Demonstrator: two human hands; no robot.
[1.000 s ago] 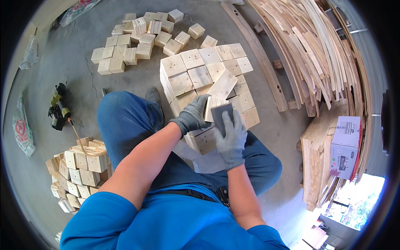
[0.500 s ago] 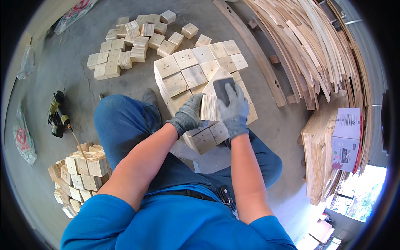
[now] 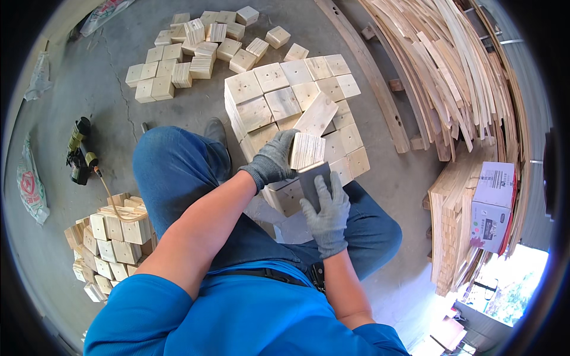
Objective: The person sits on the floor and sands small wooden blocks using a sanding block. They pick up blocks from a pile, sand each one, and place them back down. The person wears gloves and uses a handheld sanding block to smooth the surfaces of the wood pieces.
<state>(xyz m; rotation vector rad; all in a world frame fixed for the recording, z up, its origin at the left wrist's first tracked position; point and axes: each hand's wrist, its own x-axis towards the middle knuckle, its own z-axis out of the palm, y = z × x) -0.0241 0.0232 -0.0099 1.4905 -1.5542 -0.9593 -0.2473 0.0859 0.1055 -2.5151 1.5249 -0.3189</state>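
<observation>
My gloved left hand (image 3: 274,159) is closed on the side of a pale wooden block (image 3: 307,151), whose layered end faces me. My gloved right hand (image 3: 328,216) grips a dark grey sanding block (image 3: 314,185), its upper edge against the lower edge of the wooden block. Just beyond, a pale wood piece (image 3: 318,114) slants over the stack; I cannot tell whether it joins the held block. Beneath lies a stack of wooden blocks (image 3: 256,113), several with small holes in their faces. It stands on the floor between my legs.
Loose wooden blocks (image 3: 163,88) lie on the floor at the far left. Nearer on the left are a nail gun (image 3: 78,151) with a hose and another block pile (image 3: 122,243). On the right are a long beam (image 3: 368,71), stacked wood strips (image 3: 439,77) and a carton (image 3: 491,207).
My right hand has drawn the sanding block toward me, from the top of the wooden block to its near lower edge. My left hand keeps its grip. The view has shifted slightly.
</observation>
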